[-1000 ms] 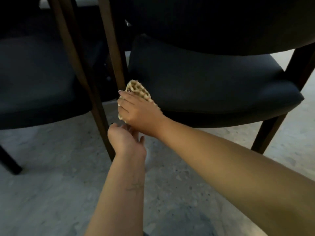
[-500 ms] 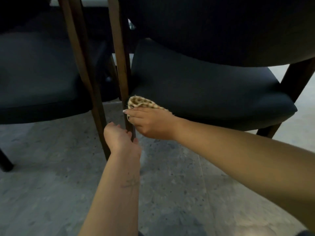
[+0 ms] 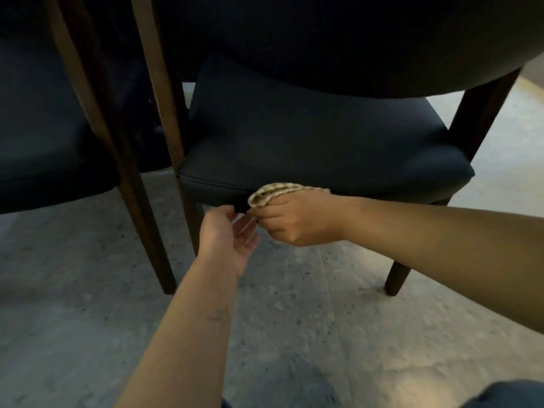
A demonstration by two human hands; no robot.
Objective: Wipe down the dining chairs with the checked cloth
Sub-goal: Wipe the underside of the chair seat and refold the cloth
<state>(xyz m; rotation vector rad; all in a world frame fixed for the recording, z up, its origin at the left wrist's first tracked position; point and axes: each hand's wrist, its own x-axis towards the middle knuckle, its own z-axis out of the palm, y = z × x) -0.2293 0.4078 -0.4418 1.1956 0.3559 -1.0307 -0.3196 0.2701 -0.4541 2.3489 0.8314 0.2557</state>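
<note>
cloth: checked cloth (image 3: 281,192) bunched in the right hand (image 3: 297,222), pressed against the front edge of the near chair's seat (image 3: 309,136), just under the cushion seam.
shift: a second ago up at the front-left corner beside the wooden leg (image 3: 164,113); now lower and further right along the seat's front rim, well off that leg.
right grip: fingers curled round the cloth, thumb side tucked under, wad showing above the knuckles.
left hand (image 3: 228,240): just beside the right hand, palm turned up, fingers loosely spread and blurred with motion; holding nothing as far as can be seen, grip slack and wide.
left-hand change: earlier a closed fist by the leg's lower part; now opened and drifted right toward the cloth.
meaning: leg and corner probably dealt with, stroke likely moving on along the front rim; left hand perhaps coming to steady or regather the cloth, cannot tell which.
remaining: seat top, dark backrest (image 3: 323,39) and right-side legs (image 3: 397,278) show no sign either way; second chair (image 3: 44,142) to the left well apart from both hands.
floor: speckled grey stone (image 3: 88,319) under both chairs.
risk: cloth wad small, easily slipping off the rounded rim.
</note>
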